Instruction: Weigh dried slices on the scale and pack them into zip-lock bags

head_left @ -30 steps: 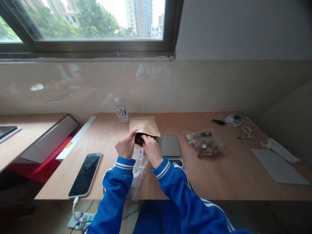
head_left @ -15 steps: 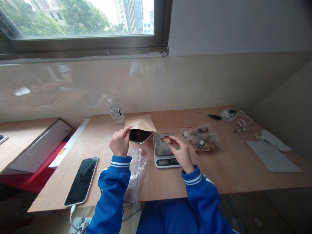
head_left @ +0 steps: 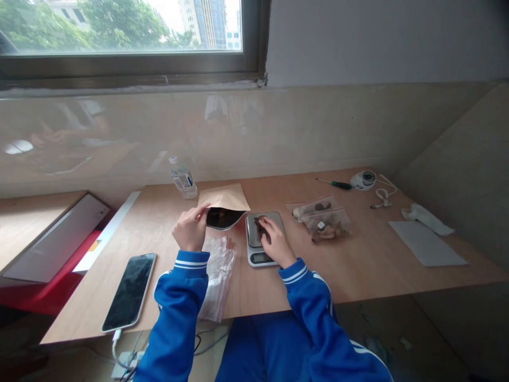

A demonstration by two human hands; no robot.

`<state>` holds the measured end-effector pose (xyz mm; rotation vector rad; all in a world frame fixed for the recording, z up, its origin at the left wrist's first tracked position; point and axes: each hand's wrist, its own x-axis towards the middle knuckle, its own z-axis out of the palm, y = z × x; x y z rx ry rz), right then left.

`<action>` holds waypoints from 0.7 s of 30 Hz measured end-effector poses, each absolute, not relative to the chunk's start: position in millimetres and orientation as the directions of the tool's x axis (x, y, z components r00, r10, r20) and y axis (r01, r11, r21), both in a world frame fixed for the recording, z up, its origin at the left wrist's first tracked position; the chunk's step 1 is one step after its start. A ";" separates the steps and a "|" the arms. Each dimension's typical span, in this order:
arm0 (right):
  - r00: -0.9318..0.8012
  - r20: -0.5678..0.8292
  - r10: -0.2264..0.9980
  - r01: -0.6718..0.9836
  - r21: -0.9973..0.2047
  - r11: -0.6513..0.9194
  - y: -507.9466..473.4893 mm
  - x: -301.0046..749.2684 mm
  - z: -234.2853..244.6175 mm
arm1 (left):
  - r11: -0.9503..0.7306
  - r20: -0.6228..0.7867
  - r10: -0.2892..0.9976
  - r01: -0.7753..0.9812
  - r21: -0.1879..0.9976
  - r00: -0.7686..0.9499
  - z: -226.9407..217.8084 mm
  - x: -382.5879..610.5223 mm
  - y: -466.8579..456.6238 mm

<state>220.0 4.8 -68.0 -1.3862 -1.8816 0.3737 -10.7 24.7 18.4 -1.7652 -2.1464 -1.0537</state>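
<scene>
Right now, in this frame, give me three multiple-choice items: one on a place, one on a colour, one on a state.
1. Where does the phone lie?
A. on the scale
B. on the table, on the person's left
C. beside the screwdriver

2. What colour are the sleeves?
A. blue with white stripes
B. red
C. plain grey

3. How is the brown paper bag?
A. sealed flat
B. torn in half
C. held open at its mouth

Answers:
1 B: the phone rests near the table's front left edge, apart from the scale and the screwdriver.
2 A: both cuffs show white bands on blue.
3 C: the left hand pinches the bag's edge and its dark inside shows, while the right hand sets a dark piece on the scale.
</scene>
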 end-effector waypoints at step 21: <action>-0.190 0.443 0.876 0.721 -0.543 0.431 13.8 225.3 -62.8 | 0.058 0.526 0.790 0.891 0.449 -0.316 25.6 -7.2 26.6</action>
